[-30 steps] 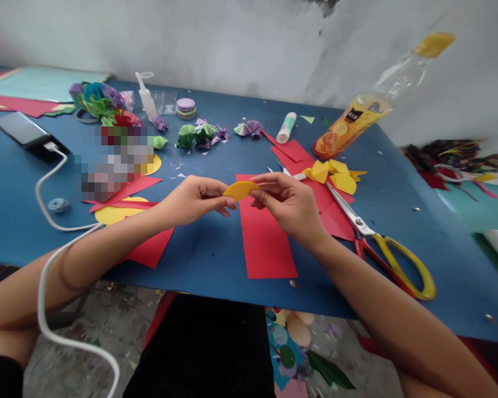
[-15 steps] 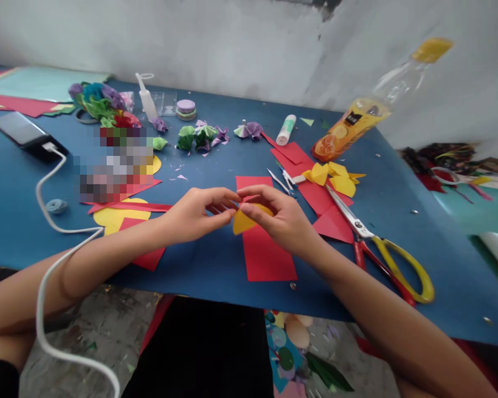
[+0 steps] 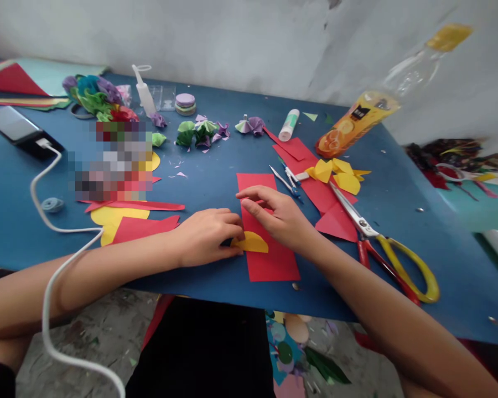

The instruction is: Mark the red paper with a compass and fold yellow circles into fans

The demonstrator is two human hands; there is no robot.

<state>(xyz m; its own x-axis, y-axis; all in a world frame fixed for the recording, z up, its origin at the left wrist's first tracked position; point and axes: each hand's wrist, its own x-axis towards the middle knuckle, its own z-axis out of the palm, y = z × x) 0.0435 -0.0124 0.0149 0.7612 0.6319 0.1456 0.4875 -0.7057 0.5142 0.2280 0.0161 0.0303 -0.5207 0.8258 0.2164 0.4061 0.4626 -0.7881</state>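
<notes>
My left hand (image 3: 211, 235) pinches one end of a yellow paper half-circle (image 3: 255, 242), with the folded piece sticking out to the right. Behind it a red paper rectangle (image 3: 274, 266) lies flat on the blue table (image 3: 207, 182). Above that red sheet is my right hand (image 3: 280, 215), its fingers apart and slightly curled, holding nothing. Scissors (image 3: 367, 226) with one red and one yellow handle lie to the right of my right hand. More red paper (image 3: 141, 228) and yellow paper (image 3: 122, 214) lie left of my left hand.
Compasses (image 3: 288, 181), yellow folded paper petals (image 3: 344, 176) and a glue stick (image 3: 289, 125) lie beyond my right hand. An orange-labelled bottle (image 3: 357, 121) stands at the back right. A white cable (image 3: 45, 309) runs from a phone (image 3: 19, 130) across my left arm.
The yellow paper has left my right hand and is now in my left hand alone, lower and nearer the table edge. My hands have moved apart.
</notes>
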